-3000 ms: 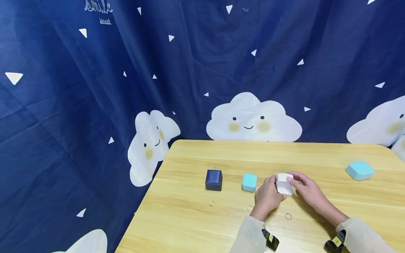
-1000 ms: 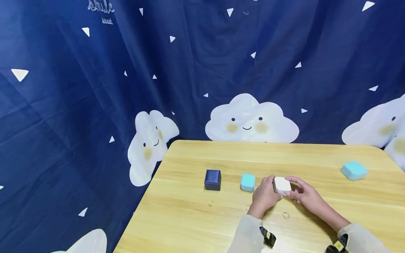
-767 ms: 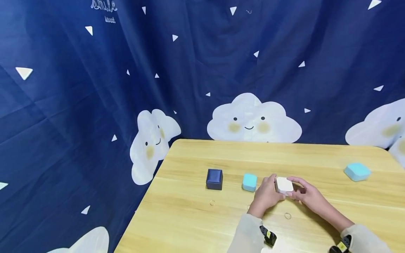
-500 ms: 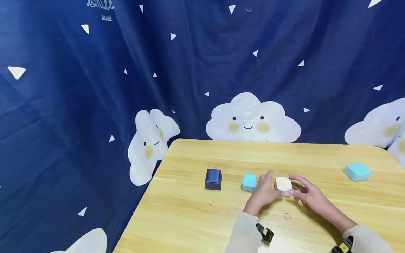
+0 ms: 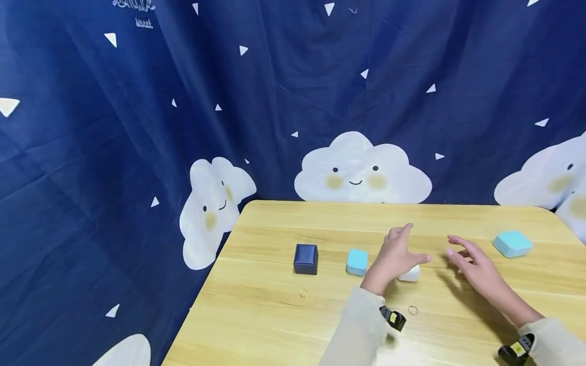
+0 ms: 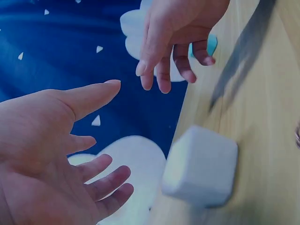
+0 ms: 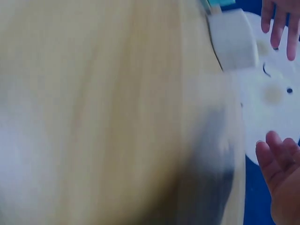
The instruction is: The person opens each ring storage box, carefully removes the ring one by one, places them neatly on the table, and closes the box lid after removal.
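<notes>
A small white box (image 5: pixel 409 275) stands closed on the table, partly covered by my left hand in the head view. In the left wrist view the whole white box (image 6: pixel 206 164) shows, apart from both hands. My left hand (image 5: pixel 394 258) hovers above it, thumb and fingers spread and holding nothing. To the right, my right hand (image 5: pixel 478 268) is raised over the table with loosely bent fingers and nothing in them. A thin ring (image 5: pixel 409 308) lies on the table in front of the white box.
Left of the white box stand a small light-blue box (image 5: pixel 357 262) and a navy box (image 5: pixel 305 259). Another ring (image 5: pixel 300 293) lies before the navy box. A larger light-blue box (image 5: pixel 513 244) is at the back right of the wooden table (image 5: pixel 256 325), before a blue curtain (image 5: pixel 320 101).
The white box, its lid open at first, was closed between both hands. Both hands have let go of it and lifted; the right hand has moved off to the right.
</notes>
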Motion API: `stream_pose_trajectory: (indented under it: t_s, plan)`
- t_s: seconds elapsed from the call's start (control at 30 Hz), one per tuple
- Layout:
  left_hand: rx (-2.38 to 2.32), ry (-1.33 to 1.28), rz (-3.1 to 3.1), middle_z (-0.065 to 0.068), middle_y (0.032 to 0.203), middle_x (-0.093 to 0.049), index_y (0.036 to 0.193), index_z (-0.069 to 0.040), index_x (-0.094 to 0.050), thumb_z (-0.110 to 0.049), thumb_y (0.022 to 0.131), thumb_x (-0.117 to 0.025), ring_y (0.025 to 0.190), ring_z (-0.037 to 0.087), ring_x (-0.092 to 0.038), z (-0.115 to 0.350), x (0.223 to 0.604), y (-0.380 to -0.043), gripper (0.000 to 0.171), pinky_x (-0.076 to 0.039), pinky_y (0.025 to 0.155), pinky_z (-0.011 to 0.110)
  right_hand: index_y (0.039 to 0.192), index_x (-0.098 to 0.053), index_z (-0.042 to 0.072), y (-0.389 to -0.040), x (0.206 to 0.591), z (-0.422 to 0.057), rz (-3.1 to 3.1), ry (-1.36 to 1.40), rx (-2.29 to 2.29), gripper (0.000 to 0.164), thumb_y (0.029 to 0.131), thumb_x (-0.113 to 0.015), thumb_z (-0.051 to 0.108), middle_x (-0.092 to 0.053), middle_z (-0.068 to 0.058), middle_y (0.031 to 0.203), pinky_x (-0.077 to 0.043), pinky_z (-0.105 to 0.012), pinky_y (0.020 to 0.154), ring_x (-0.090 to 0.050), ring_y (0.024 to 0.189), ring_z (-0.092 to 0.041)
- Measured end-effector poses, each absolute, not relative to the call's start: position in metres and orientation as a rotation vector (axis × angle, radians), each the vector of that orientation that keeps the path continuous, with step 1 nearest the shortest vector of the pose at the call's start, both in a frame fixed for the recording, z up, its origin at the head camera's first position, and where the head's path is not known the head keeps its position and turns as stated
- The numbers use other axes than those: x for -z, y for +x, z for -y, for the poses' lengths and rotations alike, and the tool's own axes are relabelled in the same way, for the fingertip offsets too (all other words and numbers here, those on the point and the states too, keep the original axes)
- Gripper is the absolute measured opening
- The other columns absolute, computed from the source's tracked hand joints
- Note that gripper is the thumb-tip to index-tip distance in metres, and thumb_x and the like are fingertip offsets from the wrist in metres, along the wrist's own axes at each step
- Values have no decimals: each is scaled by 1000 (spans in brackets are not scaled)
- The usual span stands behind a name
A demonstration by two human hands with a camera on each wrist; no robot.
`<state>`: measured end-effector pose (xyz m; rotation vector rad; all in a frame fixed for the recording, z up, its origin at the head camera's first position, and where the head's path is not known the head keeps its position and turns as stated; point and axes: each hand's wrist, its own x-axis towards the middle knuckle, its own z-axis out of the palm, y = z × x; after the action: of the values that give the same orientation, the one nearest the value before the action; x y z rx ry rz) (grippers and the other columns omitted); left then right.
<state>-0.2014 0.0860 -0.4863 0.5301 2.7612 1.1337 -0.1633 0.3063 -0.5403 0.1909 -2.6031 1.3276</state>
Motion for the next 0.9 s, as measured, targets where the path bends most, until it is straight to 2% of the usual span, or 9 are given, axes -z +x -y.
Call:
stream_pose_trajectory:
  t_s: [0.03,0.17,0.33,0.5,0.57,0.63,0.73,0.83,0.9]
  plan:
    - [-1116,552,-2767,-4,155,-38,157,-33,-32,-47,86,-77,141,15,-41,-91,485,-202,86,-46,107,34,149,-41,-2,-164,540,-312,2598,181,-1300,54,106,-52,28,-43,-20,135,-51,-20,64,-49,90,15]
    - [-1048,620,-2778,-7,155,-36,157,-34,-30,-50,87,-75,142,12,-39,-109,482,-206,85,-45,107,32,148,-40,-6,-166,539,-331,2581,158,-1245,56,105,-53,27,-40,-26,136,-43,-10,69,-38,96,22]
    - [-984,671,-2760,-10,156,-34,158,-36,-27,-52,87,-74,143,10,-36,-130,479,-210,86,-43,108,30,149,-39,-7,-167,539,-349,2572,142,-1216,57,105,-54,26,-41,-28,136,-35,-5,72,-32,102,22]
    - [-931,695,-2763,-12,156,-34,157,-37,-28,-53,86,-75,143,8,-35,-149,476,-212,87,-42,108,27,148,-40,-9,-168,537,-364,2556,109,-1179,58,103,-57,25,-40,-36,139,-32,-3,72,-28,104,19]
    - [-901,708,-2768,-12,155,-35,157,-37,-29,-53,85,-75,142,7,-36,-157,475,-213,88,-42,108,25,148,-39,-8,-167,537,-370,2567,77,-1159,60,103,-58,26,-40,-38,139,-32,-5,70,-37,108,6]
    - [-870,721,-2773,-13,154,-36,157,-36,-29,-54,85,-76,141,6,-36,-165,475,-214,88,-41,107,24,149,-39,-7,-167,537,-377,2575,34,-1141,60,103,-58,27,-39,-39,138,-32,-6,69,-44,111,-14]
    - [-843,729,-2765,-14,153,-37,157,-37,-29,-54,84,-76,141,5,-37,-176,475,-214,88,-41,107,23,152,-35,-5,-167,537,-387,2600,-37,-1125,64,103,-57,30,-37,-40,140,-29,-10,67,-40,113,-46]
    - [-839,728,-2748,-14,152,-37,157,-37,-29,-53,84,-77,140,4,-37,-185,475,-214,89,-42,106,22,153,-32,-4,-167,539,-398,2603,-82,-1124,68,102,-57,32,-33,-43,141,-27,-12,66,-37,117,-54]
    - [-844,718,-2737,-15,152,-37,157,-39,-28,-53,84,-77,140,3,-38,-190,475,-213,89,-42,105,22,154,-30,-5,-167,541,-406,2604,-114,-1117,71,102,-59,33,-32,-43,141,-28,-10,65,-35,117,-54]
